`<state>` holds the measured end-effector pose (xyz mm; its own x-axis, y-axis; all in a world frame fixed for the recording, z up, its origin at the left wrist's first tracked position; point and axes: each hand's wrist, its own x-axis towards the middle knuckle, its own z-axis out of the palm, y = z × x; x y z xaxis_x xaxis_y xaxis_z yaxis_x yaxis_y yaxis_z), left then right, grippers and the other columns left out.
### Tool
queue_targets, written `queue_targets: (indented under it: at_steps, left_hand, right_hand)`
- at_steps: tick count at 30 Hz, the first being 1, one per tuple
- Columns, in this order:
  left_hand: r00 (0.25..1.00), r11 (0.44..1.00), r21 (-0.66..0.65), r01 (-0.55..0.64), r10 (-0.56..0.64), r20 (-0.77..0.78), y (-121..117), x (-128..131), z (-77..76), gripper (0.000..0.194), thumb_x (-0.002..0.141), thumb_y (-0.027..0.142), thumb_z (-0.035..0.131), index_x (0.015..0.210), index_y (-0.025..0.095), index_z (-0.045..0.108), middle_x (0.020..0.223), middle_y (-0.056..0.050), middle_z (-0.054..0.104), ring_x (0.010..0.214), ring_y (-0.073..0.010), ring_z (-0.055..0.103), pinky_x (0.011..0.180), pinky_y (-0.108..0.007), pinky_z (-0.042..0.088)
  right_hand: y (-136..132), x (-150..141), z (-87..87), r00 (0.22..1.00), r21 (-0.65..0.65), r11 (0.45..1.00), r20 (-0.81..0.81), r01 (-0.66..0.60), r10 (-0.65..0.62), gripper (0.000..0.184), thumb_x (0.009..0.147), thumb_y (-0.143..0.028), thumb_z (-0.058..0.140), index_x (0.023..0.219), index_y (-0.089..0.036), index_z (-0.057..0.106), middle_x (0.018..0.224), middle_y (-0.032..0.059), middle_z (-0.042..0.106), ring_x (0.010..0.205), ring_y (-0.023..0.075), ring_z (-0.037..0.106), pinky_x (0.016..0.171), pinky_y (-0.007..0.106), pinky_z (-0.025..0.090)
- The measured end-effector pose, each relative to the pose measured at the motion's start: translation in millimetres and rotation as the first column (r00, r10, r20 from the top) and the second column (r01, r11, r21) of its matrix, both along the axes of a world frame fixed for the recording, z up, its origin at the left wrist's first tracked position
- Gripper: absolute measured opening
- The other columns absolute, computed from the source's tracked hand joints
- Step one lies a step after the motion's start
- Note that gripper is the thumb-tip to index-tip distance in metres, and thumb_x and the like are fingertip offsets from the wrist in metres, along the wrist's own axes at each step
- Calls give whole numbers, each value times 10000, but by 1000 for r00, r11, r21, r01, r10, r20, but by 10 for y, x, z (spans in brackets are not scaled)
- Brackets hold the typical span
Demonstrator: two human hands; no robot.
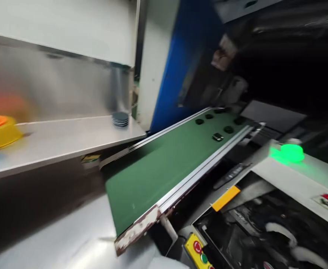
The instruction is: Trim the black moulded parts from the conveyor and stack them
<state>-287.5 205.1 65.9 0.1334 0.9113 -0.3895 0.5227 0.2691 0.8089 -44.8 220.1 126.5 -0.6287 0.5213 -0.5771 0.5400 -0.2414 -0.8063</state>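
Note:
Neither my left hand nor my right hand can be made out. A green conveyor belt (164,160) slopes down toward me between metal side rails. Several small dark parts lie on its far half, among them a dark piece with a shiny edge (218,137) and a rounded black piece (228,129). Beneath the belt's near end is a shiny metal surface (88,231). At the bottom edge, a blurred pale shape (168,263) is cut off, and I cannot tell what it is.
A stack of dark discs (120,119) stands on the white shelf (60,140) at left, with a yellow container (8,134) farther left. At right are a machine (309,175) with a lit green lamp (292,152) and a yellow button box (196,251). A blue panel (177,56) rises behind.

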Motion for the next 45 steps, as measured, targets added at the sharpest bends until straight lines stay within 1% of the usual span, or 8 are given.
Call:
queue_targets:
  at_steps: [5, 9, 12, 16, 21, 27, 35, 45]
  left_hand:
    - [996, 986, 147, 74, -81, 39, 658, 330, 490, 345, 830, 570, 620, 827, 237, 710, 922, -26, 727, 769, -178, 643, 646, -303, 519]
    - [994, 968, 248, 46, -69, 84, 1502, 841, 998, 561, 812, 674, 528, 527, 202, 630, 671, -39, 698, 621, -189, 595, 576, -298, 447]
    - [977, 936, 346, -70, -5, 213, 2425, 1445, 1434, 528, 804, 646, 544, 600, 167, 630, 689, -57, 684, 635, -165, 567, 584, -268, 397]
    - [924, 898, 338, -282, 161, 346, 3723, 2176, 1804, 402, 711, 543, 681, 790, 151, 638, 755, -50, 664, 646, -150, 573, 547, -237, 358]
    - [879, 846, 302, -440, 336, 338, 5064, 2748, 2053, 425, 762, 544, 657, 839, 128, 612, 673, -34, 611, 493, -112, 472, 517, -261, 357]
    - [911, 839, 361, -407, 341, 233, 5851, 3227, 2254, 332, 641, 374, 825, 712, 118, 627, 580, -30, 578, 546, -154, 513, 551, -292, 377]
    - [954, 824, 513, -241, 105, 281, 5208, 3226, 2290, 288, 637, 150, 797, 883, 138, 646, 786, -35, 673, 734, -149, 605, 673, -257, 465]
    - [842, 985, -13, -173, 155, 517, 2108, 1262, 1890, 373, 583, 378, 842, 789, 121, 667, 659, -25, 656, 557, -132, 612, 464, -209, 391]
  right_hand:
    - [1193, 734, 761, 971, 277, 936, -158, 218, -179, 253, 756, -331, 627, 890, -168, 765, 777, 34, 727, 752, 178, 679, 730, 286, 526]
    - [2529, 1477, 1259, 680, 799, 259, -237, 543, -694, 381, 830, -346, 533, 1112, -141, 689, 1127, 112, 704, 1010, 204, 655, 924, 316, 496]
    - [3420, 1959, 1506, 466, 868, 22, -245, 496, -850, 515, 867, -333, 480, 1303, -71, 558, 1284, 221, 598, 1157, 283, 572, 1019, 426, 418]
    - [4073, 2227, 1587, 428, 935, -14, -176, 356, -886, 413, 850, -358, 548, 1129, -78, 666, 1138, 261, 641, 1145, 384, 530, 973, 517, 382]
    - [4237, 2196, 1447, 642, 979, 0, -135, 206, -755, 235, 855, -321, 594, 1031, -199, 689, 988, 128, 714, 978, 283, 610, 848, 378, 420]
    - [4246, 2200, 1283, 823, 928, 190, -173, 320, -541, 282, 769, -159, 642, 1031, -263, 643, 859, 16, 727, 814, 197, 666, 721, 275, 434]
    - [4166, 2215, 1363, 797, 818, 230, -384, 528, -466, 251, 680, -164, 618, 914, -206, 698, 877, 24, 731, 843, 194, 659, 811, 307, 486]
    - [2142, 1010, 903, 822, 161, 838, -357, 521, -443, 525, 750, -511, 688, 1098, -145, 547, 437, -88, 459, 371, 71, 349, 379, 187, 243]
